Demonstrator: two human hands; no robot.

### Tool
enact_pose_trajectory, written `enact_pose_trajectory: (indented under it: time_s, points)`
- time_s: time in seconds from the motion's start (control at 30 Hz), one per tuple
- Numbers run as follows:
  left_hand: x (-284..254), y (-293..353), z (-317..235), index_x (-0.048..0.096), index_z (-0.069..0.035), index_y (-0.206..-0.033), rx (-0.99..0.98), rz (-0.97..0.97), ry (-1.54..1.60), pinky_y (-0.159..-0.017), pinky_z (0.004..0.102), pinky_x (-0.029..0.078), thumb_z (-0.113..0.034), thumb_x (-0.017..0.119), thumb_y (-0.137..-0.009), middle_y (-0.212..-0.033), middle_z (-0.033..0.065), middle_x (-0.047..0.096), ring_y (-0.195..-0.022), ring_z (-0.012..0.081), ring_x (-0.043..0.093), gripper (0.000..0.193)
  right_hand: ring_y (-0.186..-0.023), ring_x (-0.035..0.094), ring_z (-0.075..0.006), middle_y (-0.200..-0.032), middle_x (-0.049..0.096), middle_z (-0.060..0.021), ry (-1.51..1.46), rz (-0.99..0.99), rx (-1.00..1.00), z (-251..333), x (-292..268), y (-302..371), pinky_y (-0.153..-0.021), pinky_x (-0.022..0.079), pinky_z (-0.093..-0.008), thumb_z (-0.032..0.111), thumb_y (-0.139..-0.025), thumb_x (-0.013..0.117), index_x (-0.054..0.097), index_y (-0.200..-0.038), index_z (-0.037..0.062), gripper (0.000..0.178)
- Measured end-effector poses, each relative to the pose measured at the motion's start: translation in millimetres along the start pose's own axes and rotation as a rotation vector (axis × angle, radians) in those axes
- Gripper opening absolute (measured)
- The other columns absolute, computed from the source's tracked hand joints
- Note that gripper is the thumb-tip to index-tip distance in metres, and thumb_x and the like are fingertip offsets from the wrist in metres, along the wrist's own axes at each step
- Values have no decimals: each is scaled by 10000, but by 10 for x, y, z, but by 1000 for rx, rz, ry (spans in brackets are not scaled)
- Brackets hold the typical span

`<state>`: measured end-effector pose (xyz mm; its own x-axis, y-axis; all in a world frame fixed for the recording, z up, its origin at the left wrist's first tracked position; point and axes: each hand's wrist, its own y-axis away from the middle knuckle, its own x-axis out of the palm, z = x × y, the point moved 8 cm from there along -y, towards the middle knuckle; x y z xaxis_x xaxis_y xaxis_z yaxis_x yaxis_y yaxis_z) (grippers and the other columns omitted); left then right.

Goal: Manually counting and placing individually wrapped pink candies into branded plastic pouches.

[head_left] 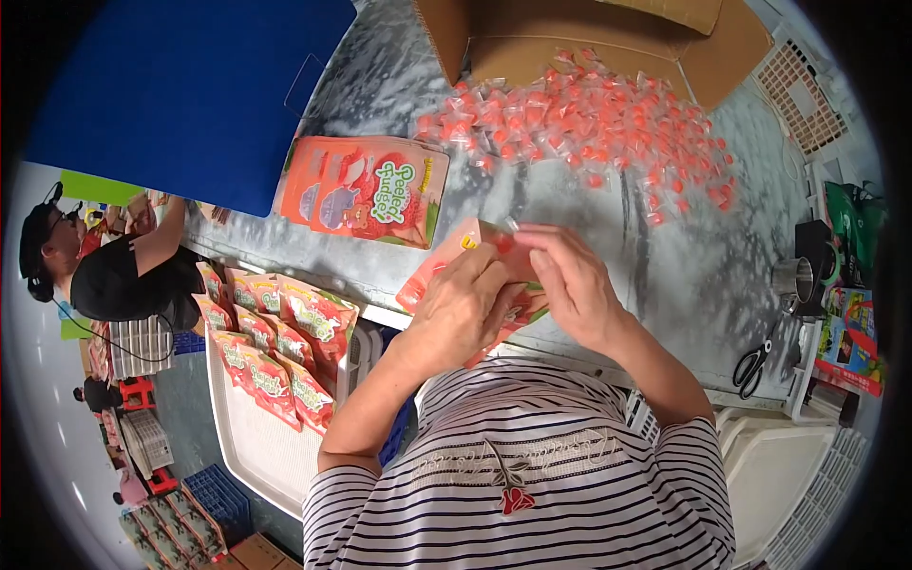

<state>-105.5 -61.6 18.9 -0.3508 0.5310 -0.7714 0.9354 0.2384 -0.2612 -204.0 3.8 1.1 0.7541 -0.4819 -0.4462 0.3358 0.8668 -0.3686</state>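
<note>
A red-pink pouch [437, 275] is held in front of my body, its upper end tilted away from me. My left hand [458, 309] is closed round its left side, fingers curled over the printed front. At the pouch's upper right, my right hand [575, 285] is bent over, with its fingers together and the thumb beneath. A clear bit of wrapper from a small wrapped candy [513, 225] shows at these fingertips; the rest is hidden. Beyond my hands lies a spread heap of red candies [570, 119] in clear wrappers. A stack of flat pouches [361, 193] rests left of them.
An open cardboard box [570, 59] lies behind the candies. Filled pouches stand on a white tray [252, 446] at lower left. A blue panel [190, 85] covers the far left. Black scissors [752, 368] and a metal cup [791, 277] are at right. A co-worker [123, 261] works at left.
</note>
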Motion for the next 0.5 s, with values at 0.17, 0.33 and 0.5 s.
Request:
enact_pose_trajectory:
  time_s: [0.17,0.33,0.5]
  points:
    - [-64,-23,-170,593,4,-911,77,-78,60,-684,415,485,-23,700,-713,-940,139,569,-785,327,583,227,-1197,501,-314,-1210,584,-169,292,135,-137,103,128,124,-1091,261,-504,153,-896,542,578,-1167,-3,316]
    - [-90,61,-254,617,1,-929,106,-35,-73,-696,391,494,-4,699,-709,-878,135,583,-806,319,602,235,-1229,479,-312,-1212,585,-163,108,193,-196,205,137,180,-1104,249,-506,165,-864,600,594,-1159,4,337]
    - [-328,203,-291,617,-3,-903,72,-146,-135,-651,398,496,6,698,-707,-889,136,595,-765,312,606,212,-1205,489,-343,-1265,530,-188,323,-223,82,-792,-700,208,-1048,346,-454,147,-860,630,573,-1164,-24,354]
